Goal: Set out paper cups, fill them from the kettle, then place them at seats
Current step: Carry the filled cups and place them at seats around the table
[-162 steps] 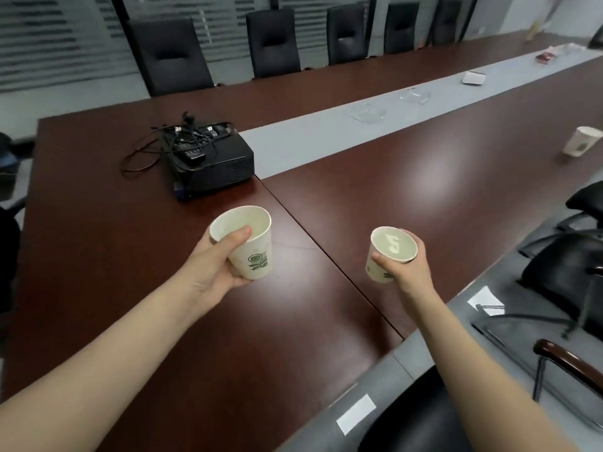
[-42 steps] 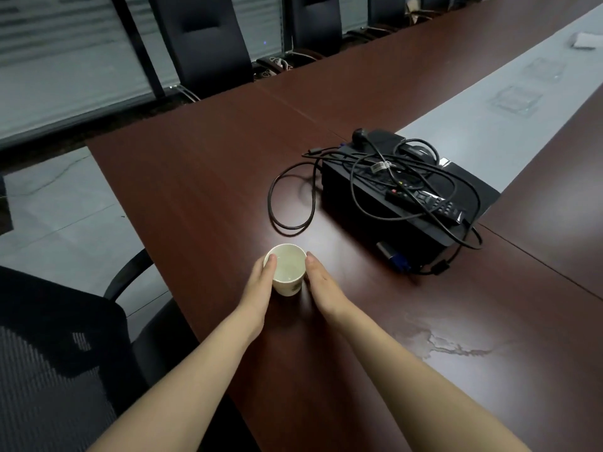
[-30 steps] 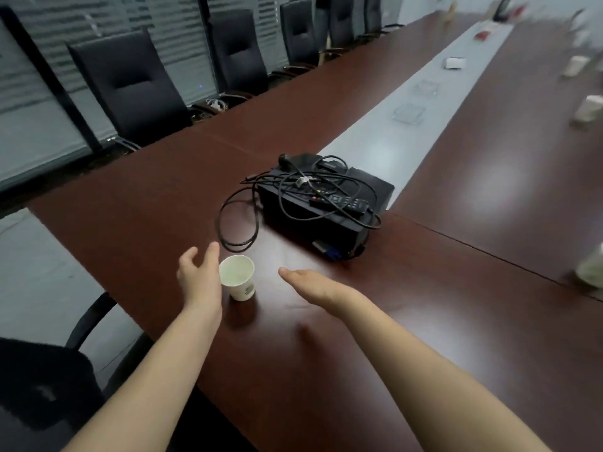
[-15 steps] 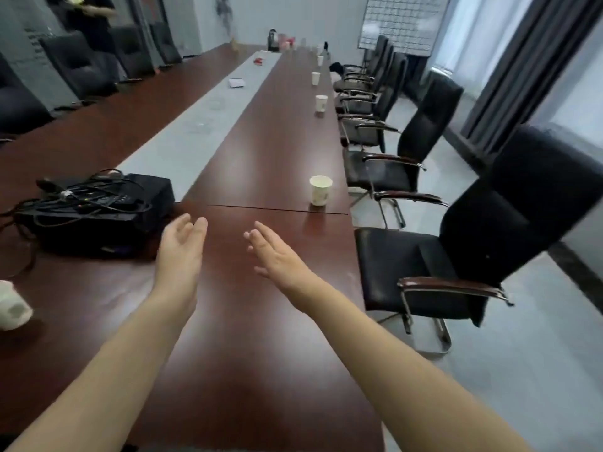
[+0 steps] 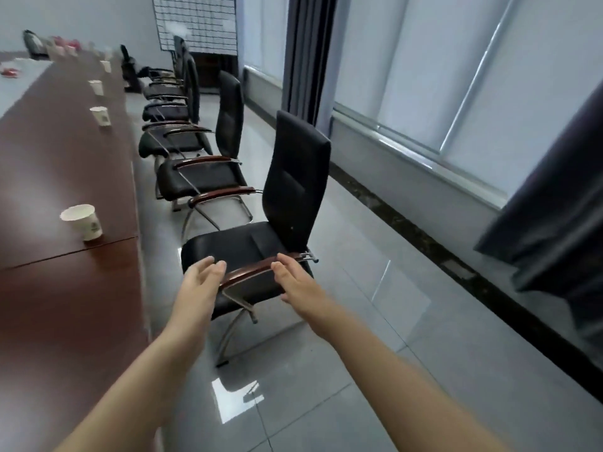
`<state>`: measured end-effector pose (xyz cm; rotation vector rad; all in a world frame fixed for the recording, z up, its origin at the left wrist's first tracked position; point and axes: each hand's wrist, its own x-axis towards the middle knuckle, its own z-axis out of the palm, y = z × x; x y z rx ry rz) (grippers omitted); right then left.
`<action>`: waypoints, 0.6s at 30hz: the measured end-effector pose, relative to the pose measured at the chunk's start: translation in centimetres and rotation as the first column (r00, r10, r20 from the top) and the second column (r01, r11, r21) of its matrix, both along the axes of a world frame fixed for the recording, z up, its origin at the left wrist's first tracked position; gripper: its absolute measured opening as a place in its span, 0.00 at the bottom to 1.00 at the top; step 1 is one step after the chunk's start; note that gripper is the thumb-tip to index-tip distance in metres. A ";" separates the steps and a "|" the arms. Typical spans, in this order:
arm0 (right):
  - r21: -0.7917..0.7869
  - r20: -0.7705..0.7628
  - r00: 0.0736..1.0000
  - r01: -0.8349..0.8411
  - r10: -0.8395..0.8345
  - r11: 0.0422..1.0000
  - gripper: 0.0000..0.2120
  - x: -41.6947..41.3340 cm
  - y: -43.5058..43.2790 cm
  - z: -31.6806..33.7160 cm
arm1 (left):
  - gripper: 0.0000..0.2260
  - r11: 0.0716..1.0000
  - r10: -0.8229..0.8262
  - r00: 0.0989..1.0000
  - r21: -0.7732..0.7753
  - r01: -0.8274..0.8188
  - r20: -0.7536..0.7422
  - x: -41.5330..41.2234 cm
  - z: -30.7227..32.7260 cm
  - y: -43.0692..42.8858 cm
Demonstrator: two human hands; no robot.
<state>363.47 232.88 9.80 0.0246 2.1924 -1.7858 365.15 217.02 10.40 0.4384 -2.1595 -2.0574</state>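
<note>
Cup [image 5: 82, 221] now left of left grip [image 5: 197, 285]

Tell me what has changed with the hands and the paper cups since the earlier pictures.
Both hands let go of the cups they carried; one was set beside the black projector, not seen now. The left hand and the right hand, empty and open, reach toward the nearest black armchair. The white paper cups along the dark brown wooden table stayed standing.
</note>
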 end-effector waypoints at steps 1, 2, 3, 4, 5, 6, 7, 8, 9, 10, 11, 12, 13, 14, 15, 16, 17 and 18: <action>0.000 0.004 1.000 0.027 -0.027 1.000 0.24 -0.7 1.8 -0.1 | 0.16 1.000 -0.024 1.000 0.000 0.024 0.013 -1.2 -0.2 1.8; 0.004 0.006 0.998 0.055 -0.055 0.998 0.24 -1.4 3.5 -0.2 | 0.16 0.999 -0.050 0.998 -0.001 0.050 0.024 -2.4 -0.5 3.3; 0.004 0.006 0.996 0.088 -0.088 0.996 0.24 -2.5 5.7 -0.5 | 0.16 0.997 -0.083 0.996 0.008 0.083 0.027 -4.1 -0.7 5.5; 0.012 0.003 0.995 0.102 -0.102 0.995 0.24 -3.1 6.9 -0.5 | 0.16 0.994 -0.111 0.993 0.018 0.111 0.029 -5.0 -0.8 6.7; 0.010 0.000 0.991 0.131 -0.131 0.991 0.25 -4.4 8.9 -0.6 | 0.16 0.989 -0.149 0.988 0.030 0.148 0.029 -6.8 -1.0 8.9; 0.013 -0.005 0.989 0.150 -0.150 0.989 0.25 -5.4 10.4 -0.6 | 0.16 0.983 -0.181 0.983 0.044 0.179 0.028 -8.2 -1.1 10.6; 0.006 -0.010 0.983 0.184 -0.184 0.983 0.25 -6.9 12.4 -0.8 | 0.15 0.976 -0.209 0.978 0.062 0.208 0.019 -10.0 -1.2 12.8; 0.006 -0.015 0.977 0.213 -0.213 0.977 0.25 -8.3 14.1 -0.9 | 0.14 0.969 -0.232 0.973 0.095 0.230 0.011 -11.7 -1.3 14.7; -0.002 -0.010 0.968 0.251 -0.251 0.968 0.26 -9.8 15.9 -0.9 | 0.13 0.961 -0.253 0.967 0.118 0.250 0.010 -13.6 -1.4 16.7; -0.011 0.002 0.960 0.280 -0.280 0.960 0.26 -11.5 17.7 -0.8 | 0.13 0.954 -0.273 0.962 0.132 0.268 0.021 -15.5 -1.6 18.7; -0.028 0.022 0.952 0.307 -0.306 0.951 0.26 -12.9 19.3 -0.7 | 0.13 0.949 -0.293 0.956 0.135 0.286 0.029 -17.1 -1.6 20.4; -0.043 0.041 0.945 0.326 -0.324 0.945 0.25 -14.5 21.1 -0.5 | 0.15 0.943 -0.311 0.950 0.136 0.304 0.031 -18.9 -1.6 22.2; -0.042 0.046 0.940 0.341 -0.339 0.939 0.25 -16.0 22.7 -0.3 | 0.18 0.936 -0.334 0.942 0.133 0.327 0.031 -20.6 -1.6 23.8; -0.031 0.046 0.936 0.350 -0.349 0.936 0.25 -17.7 24.5 -0.1 | 0.19 0.931 -0.346 0.938 0.139 0.338 0.037 -22.5 -1.4 25.6; -0.014 0.043 0.932 0.360 -0.359 0.933 0.25 -18.8 25.9 0.1 | 0.20 0.927 -0.355 0.934 0.148 0.345 0.046 -23.9 -1.3 26.9; -0.009 0.037 0.928 0.372 -0.371 0.928 0.24 -20.3 27.4 0.4 | 0.21 0.923 -0.362 0.931 0.160 0.350 0.055 -25.5 -1.0 28.5; -0.004 0.030 0.924 0.381 -0.380 0.925 0.24 -21.6 28.9 0.5 | 0.21 0.921 -0.367 0.928 0.164 0.354 0.057 -27.0 -0.9 30.0; -0.008 0.028 0.919 0.393 -0.393 0.919 0.24 -22.9 30.3 0.7 | 0.21 0.921 -0.368 0.928 0.162 0.355 0.060 -28.4 -0.8 31.3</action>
